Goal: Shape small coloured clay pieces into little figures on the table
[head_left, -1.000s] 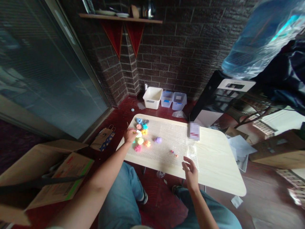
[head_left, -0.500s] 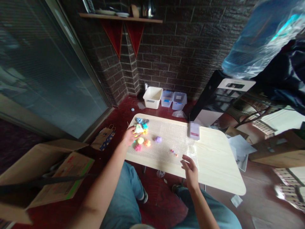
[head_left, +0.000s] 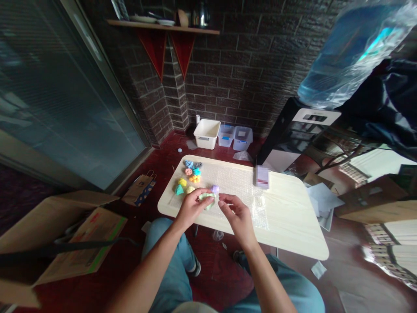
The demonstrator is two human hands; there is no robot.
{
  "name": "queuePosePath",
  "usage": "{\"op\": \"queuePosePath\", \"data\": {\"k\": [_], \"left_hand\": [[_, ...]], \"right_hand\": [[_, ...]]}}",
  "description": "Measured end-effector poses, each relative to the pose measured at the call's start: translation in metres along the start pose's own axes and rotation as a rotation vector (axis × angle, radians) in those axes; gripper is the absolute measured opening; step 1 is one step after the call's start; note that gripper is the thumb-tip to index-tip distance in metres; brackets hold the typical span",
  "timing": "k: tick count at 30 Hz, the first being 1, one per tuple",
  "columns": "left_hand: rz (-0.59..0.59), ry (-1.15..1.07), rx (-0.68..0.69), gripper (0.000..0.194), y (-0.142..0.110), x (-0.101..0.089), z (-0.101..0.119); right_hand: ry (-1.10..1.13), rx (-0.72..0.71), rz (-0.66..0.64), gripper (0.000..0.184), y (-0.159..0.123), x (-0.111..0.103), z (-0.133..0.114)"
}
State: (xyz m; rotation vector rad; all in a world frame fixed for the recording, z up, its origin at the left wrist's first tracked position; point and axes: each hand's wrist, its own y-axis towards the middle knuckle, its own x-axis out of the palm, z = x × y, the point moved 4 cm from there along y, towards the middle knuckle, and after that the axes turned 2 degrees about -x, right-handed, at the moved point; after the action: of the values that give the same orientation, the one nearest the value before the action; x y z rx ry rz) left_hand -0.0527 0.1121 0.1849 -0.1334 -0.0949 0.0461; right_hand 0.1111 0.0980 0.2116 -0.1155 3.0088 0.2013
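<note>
Pale green soft lump of modelling clay (head_left: pixel 207 201) held above the near part of the light wooden low table (head_left: pixel 293 226), pinched between both hands. Left hand (head_left: pixel 192 208) closed on the lump's left side, fingers curled over its top. Right hand (head_left: pixel 237 213) closed narrowly, thumb and forefinger nipping the lump's right edge.

Advice for working the lump: keep both grips light and even, press from opposite sides, turn little by little; clay this soft likely tears if pulled hard. Keep it over the clear bubble-wrap sheet (head_left: pixel 234 184) so crumbs land there.

Neighbours: small purple clay ball (head_left: pixel 214 188) just beyond the fingertips, nearly touching the lump in this view; cannot tell if apart. Teal clay piece (head_left: pixel 179 190) and yellow clay piece (head_left: pixel 183 182) near, to the left. Cluster of blue, pink and orange clay lumps (head_left: pixel 193 171) further back by the far left corner.

Room: near table edge just under the wrists, knees right below it. Open sheet to the right of the hands, up to the small white card (head_left: pixel 262 176). Brown cardboard box (head_left: pixel 70 230) on the floor, well apart to the left.
</note>
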Motion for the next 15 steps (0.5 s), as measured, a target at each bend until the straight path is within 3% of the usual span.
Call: {"op": "queuePosePath", "data": {"k": [9, 12, 15], "left_hand": [[0.016, 0.201, 0.187, 0.017, -0.022, 0.009, 0.026], [-0.081, 0.191, 0.150, 0.020, -0.024, 0.012, 0.022], [-0.235, 0.116, 0.015, 0.025, -0.028, 0.017, 0.012]], "right_hand": [[-0.083, -0.095, -0.028, 0.022, -0.009, 0.005, -0.017], [-0.091, -0.093, -0.053, 0.023, -0.013, 0.000, -0.016], [-0.132, -0.091, -0.133, 0.025, -0.017, -0.006, -0.011]]}}
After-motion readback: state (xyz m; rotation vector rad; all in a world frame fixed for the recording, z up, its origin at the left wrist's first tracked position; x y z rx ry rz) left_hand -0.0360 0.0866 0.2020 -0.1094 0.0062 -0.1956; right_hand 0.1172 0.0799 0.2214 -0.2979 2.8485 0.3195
